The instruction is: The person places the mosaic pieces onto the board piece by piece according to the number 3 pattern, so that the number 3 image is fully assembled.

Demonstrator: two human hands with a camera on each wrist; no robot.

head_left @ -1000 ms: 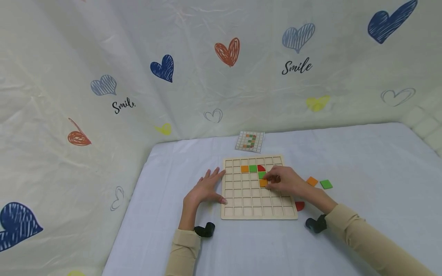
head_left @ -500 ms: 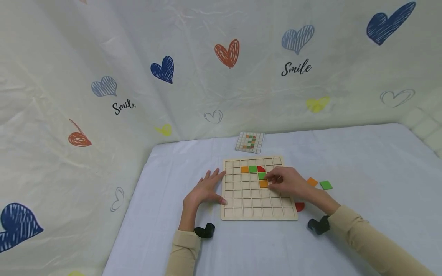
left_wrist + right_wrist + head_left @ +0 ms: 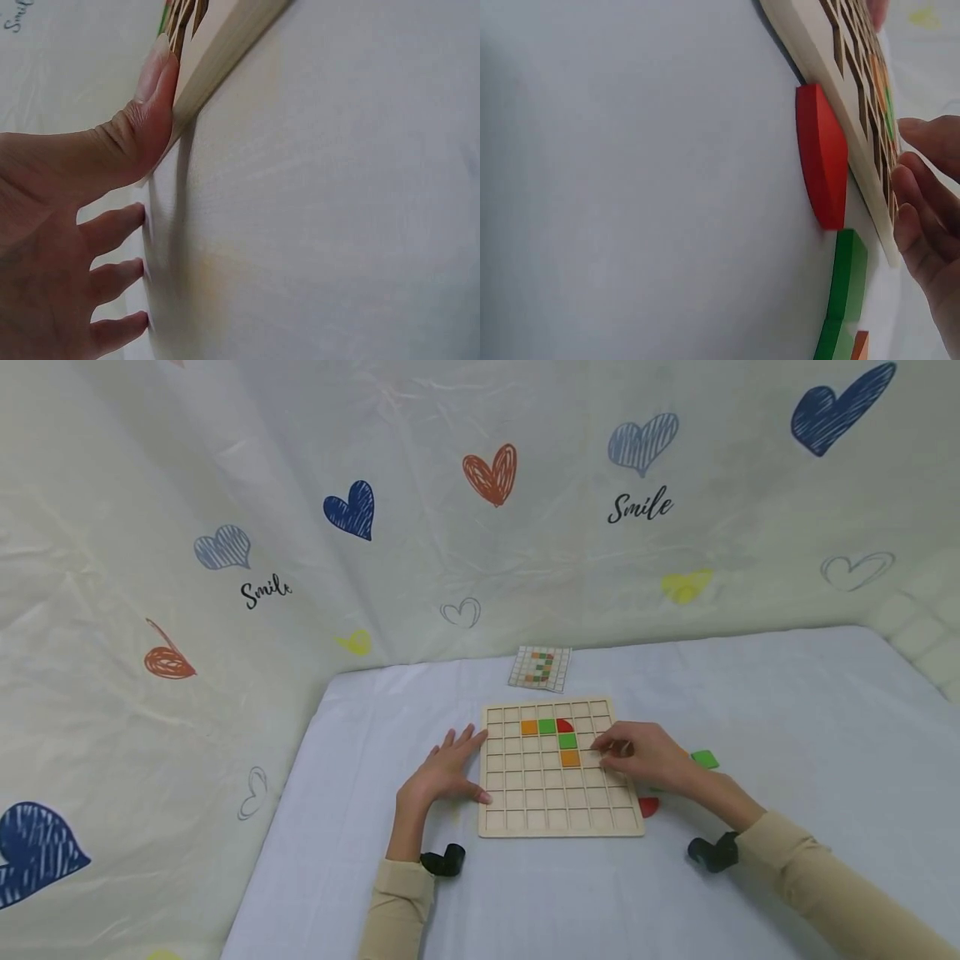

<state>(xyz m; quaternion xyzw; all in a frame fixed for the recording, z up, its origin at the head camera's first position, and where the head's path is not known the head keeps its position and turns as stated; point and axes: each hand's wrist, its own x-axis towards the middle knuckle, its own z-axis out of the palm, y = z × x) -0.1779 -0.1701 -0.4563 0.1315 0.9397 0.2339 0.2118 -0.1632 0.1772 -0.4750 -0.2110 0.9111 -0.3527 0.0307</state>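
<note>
My left hand [image 3: 442, 772] spreads its fingers at the left edge of a wooden grid board [image 3: 525, 823]. In the left wrist view its thumb [image 3: 154, 97] presses on the board's edge. On the board lie an orange square tile [image 3: 529, 727], a green tile [image 3: 547, 727] and a red rounded tile [image 3: 565, 726] in a row. Below the red one come another green tile [image 3: 567, 741] and an orange tile [image 3: 571, 758]. My right hand [image 3: 648, 756] hovers over the board's right side, fingers loosely bent, with no tile seen between them.
A pattern card [image 3: 540, 669] lies behind the board. To its right are a loose red tile [image 3: 648, 807] and a green tile [image 3: 705, 759]. The right wrist view shows another green piece [image 3: 847, 274] and part of an orange piece [image 3: 861, 346]. A patterned curtain [image 3: 420, 568] rises behind the table.
My right hand has drawn away to the right from the lower orange tile, which now shows whole. It now covers the loose orange tile. The left hand keeps its place.
</note>
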